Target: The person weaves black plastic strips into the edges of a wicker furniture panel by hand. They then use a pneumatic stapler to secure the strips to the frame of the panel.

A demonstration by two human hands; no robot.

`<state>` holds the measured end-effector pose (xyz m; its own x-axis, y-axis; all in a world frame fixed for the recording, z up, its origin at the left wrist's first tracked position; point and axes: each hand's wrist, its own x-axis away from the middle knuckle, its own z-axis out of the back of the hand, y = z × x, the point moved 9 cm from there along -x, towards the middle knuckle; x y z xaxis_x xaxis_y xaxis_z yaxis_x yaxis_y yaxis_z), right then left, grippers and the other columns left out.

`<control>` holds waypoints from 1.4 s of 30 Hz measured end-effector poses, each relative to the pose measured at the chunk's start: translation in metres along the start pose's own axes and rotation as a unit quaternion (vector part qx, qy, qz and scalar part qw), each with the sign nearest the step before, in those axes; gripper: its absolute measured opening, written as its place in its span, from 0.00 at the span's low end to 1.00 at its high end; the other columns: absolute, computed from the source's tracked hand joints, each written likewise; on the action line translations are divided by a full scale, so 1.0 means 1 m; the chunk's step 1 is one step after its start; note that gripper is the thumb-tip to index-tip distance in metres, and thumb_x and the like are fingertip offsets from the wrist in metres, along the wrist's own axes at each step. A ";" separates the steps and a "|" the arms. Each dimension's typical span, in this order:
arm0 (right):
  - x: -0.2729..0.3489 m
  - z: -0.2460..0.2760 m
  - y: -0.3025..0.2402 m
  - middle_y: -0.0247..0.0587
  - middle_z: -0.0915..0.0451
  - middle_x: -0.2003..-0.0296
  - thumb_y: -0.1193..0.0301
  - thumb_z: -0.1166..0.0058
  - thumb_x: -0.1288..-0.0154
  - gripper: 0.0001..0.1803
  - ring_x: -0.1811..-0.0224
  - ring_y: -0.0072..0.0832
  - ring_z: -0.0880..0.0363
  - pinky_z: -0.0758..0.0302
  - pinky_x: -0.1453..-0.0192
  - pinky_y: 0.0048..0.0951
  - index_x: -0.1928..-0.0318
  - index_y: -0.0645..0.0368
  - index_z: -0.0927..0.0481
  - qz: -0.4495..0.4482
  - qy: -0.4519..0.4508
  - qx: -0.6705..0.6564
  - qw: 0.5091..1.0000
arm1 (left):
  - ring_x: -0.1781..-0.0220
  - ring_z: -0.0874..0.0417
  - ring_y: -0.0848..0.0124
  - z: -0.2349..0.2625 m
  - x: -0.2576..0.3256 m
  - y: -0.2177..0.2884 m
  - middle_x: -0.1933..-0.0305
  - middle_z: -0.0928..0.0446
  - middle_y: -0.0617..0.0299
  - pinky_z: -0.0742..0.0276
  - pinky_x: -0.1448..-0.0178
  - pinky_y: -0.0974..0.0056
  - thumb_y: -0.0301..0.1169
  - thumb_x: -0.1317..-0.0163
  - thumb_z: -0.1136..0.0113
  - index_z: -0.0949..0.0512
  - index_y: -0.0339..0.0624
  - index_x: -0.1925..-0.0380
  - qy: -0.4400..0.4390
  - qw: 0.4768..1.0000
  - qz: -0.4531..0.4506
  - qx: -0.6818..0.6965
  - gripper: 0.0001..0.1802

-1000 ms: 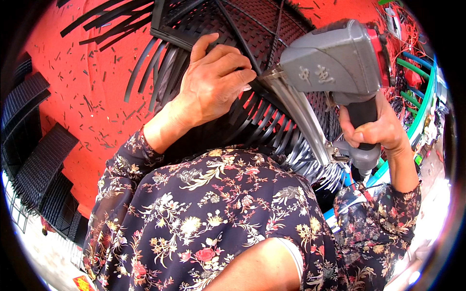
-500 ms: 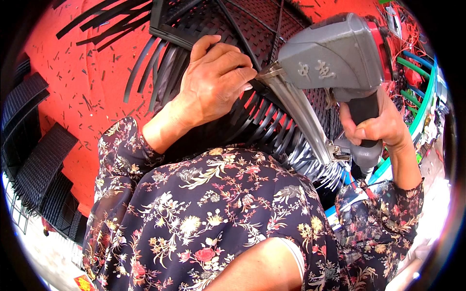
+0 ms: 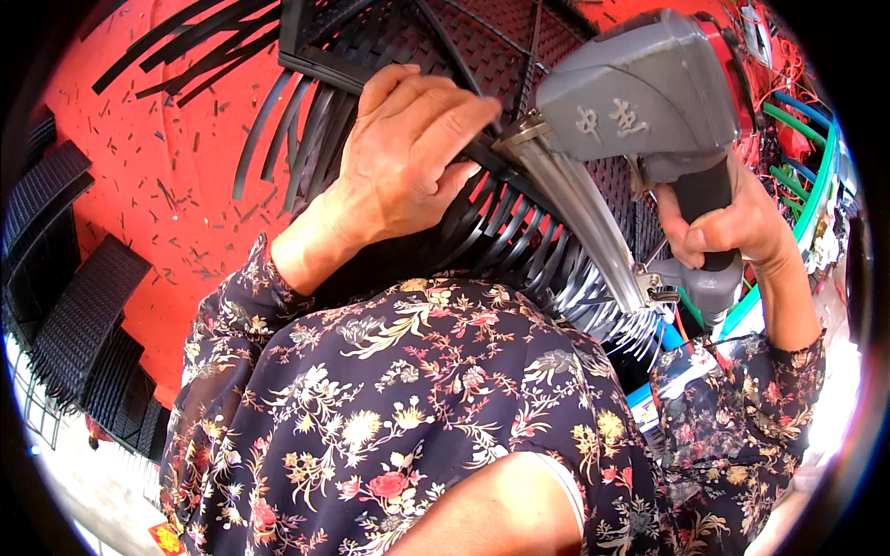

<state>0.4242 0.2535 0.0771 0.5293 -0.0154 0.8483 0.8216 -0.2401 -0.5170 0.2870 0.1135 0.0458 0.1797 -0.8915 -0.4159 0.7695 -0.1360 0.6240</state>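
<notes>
In my right hand (image 3: 728,222) is the black handle of a grey pneumatic staple gun (image 3: 640,102), my fingers wrapped round it. Its long metal magazine (image 3: 584,218) slants down toward me, and its nose is close beside the dark frame bar; contact is unclear. My left hand (image 3: 408,153) lies across the bar (image 3: 324,69) of a black woven panel (image 3: 575,60), fingers over the far side and thumb on the near side, gripping it. What is under the fingers is hidden. Loose flat strips (image 3: 505,218) hang from the bar on my side.
Red sheeting (image 3: 213,167) strewn with short dark offcuts covers the ground. Black woven pieces (image 3: 93,301) stand at the left. A green and blue rimmed container (image 3: 807,199) and tangled red strands (image 3: 788,69) are at the right. More strips (image 3: 204,46) fan out at top left.
The staple gun has shifted slightly right, its body rising a little. My left fingers, bunched together before, are now straighter, with index and thumb farther apart.
</notes>
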 end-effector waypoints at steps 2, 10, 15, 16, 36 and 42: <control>0.000 -0.001 0.002 0.39 0.28 0.82 0.77 0.46 0.63 0.31 0.85 0.24 0.30 0.33 0.80 0.26 0.50 0.68 0.32 0.001 0.000 0.004 1.000 | 0.45 0.25 0.55 0.000 0.001 -0.001 0.48 0.25 0.56 0.40 0.37 0.48 0.27 0.62 0.30 0.30 0.41 0.46 0.007 1.000 0.005 0.008 0.36; -0.003 -0.003 0.003 0.39 0.28 0.82 0.72 0.43 0.61 0.24 0.86 0.24 0.30 0.34 0.80 0.26 0.59 0.69 0.28 0.018 0.006 0.011 1.000 | 0.39 0.30 0.54 0.000 0.001 -0.008 0.41 0.30 0.53 0.43 0.32 0.48 0.23 0.67 0.30 0.38 0.39 0.39 0.013 0.999 0.032 0.023 0.47; -0.003 0.003 0.013 0.38 0.27 0.82 0.65 0.41 0.59 0.20 0.84 0.22 0.29 0.34 0.78 0.24 0.68 0.68 0.26 0.073 0.009 0.025 0.997 | 0.38 0.30 0.55 -0.008 -0.001 -0.018 0.41 0.29 0.54 0.45 0.31 0.47 0.24 0.64 0.31 0.38 0.40 0.39 -0.014 0.999 0.040 -0.004 0.45; 0.001 0.004 0.017 0.37 0.27 0.82 0.64 0.41 0.59 0.20 0.83 0.22 0.29 0.34 0.77 0.24 0.68 0.68 0.26 0.085 0.014 0.029 0.996 | 0.38 0.30 0.55 -0.008 0.001 -0.020 0.41 0.29 0.54 0.46 0.30 0.47 0.24 0.63 0.31 0.37 0.40 0.40 -0.016 0.999 0.043 -0.005 0.44; 0.271 0.041 0.349 0.35 0.25 0.71 0.77 0.46 0.43 0.37 0.74 0.20 0.26 0.27 0.70 0.23 0.34 0.60 0.47 0.071 0.677 -0.195 0.706 | 0.47 0.26 0.51 -0.032 -0.039 -0.081 0.50 0.24 0.49 0.35 0.39 0.52 0.26 0.47 0.41 0.25 0.35 0.52 -0.173 0.962 -0.131 -0.166 0.20; 0.343 0.035 0.555 0.33 0.28 0.78 0.71 0.47 0.46 0.47 0.83 0.20 0.31 0.34 0.80 0.24 0.28 0.56 0.56 -0.193 0.765 -0.112 0.604 | 0.48 0.26 0.51 -0.039 -0.057 -0.073 0.52 0.25 0.49 0.30 0.42 0.53 0.23 0.51 0.41 0.25 0.34 0.55 -0.196 0.960 -0.160 -0.121 0.19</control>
<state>1.0689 0.1493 0.0774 -0.6485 -0.7542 0.1033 0.6810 -0.6354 -0.3641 0.2444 0.1912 -0.0022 -0.2965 -0.9215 -0.2508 0.8752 -0.3673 0.3149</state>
